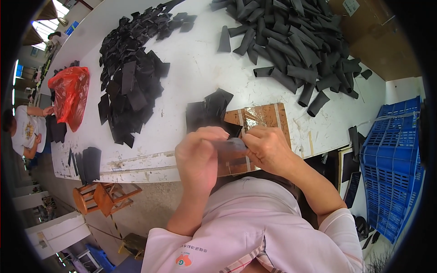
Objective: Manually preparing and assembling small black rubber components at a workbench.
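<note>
My left hand (200, 152) and my right hand (268, 148) meet over the near edge of the white table, their fingers closed on a dark grey tube-like piece (231, 145) between them. Motion blurs that piece and part of my left hand, so its exact shape is hard to make out. Under and behind my hands lies a brown cardboard sheet (278, 119) with strips of clear tape. A small stack of flat black pieces (202, 113) rests just beyond my left hand, partly over the cardboard.
Flat black pieces (132, 86) spread over the table's left side. A large heap of black tubes (291, 45) fills the far right, beside a cardboard box (378, 41). Blue crates (391, 168) stand at right, wooden stools (107, 199) at left. Another person (29, 129) works near a red bag (72, 93).
</note>
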`<state>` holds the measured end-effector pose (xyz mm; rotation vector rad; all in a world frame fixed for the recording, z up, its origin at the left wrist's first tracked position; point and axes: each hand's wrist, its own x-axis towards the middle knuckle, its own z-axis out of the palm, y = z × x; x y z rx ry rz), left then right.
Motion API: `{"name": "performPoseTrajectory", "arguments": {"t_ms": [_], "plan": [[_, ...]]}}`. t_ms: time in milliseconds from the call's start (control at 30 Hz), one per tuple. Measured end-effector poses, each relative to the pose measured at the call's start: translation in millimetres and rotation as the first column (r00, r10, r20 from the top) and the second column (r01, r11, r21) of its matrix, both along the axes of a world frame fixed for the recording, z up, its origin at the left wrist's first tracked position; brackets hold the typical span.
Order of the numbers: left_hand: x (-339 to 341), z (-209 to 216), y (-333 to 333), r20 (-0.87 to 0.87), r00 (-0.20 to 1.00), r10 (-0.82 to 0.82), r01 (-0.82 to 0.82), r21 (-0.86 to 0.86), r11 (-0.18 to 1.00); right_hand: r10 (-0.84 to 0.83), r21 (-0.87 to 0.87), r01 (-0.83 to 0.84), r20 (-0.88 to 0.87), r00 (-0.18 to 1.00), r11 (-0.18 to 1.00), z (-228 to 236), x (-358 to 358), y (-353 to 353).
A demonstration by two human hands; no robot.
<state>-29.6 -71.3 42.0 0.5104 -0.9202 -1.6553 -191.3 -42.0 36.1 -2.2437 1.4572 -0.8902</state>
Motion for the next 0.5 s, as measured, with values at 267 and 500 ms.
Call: {"name": "performPoseTrajectory", "arguments": {"t_ms": [267, 500], "plan": [[4, -10, -13, 0.396, 0.895, 0.205, -0.255, 0.077, 0.964, 0.111, 0.097, -0.147, 0.31, 0.944, 0.984, 19, -6, -9], [51, -78, 13, 0.884, 0.25, 0.396, -0.304, -0.316, 0.899, -0.52, 0.442, 0.278, 0.671, 0.529, 0.853, 18, -35, -32]]}}
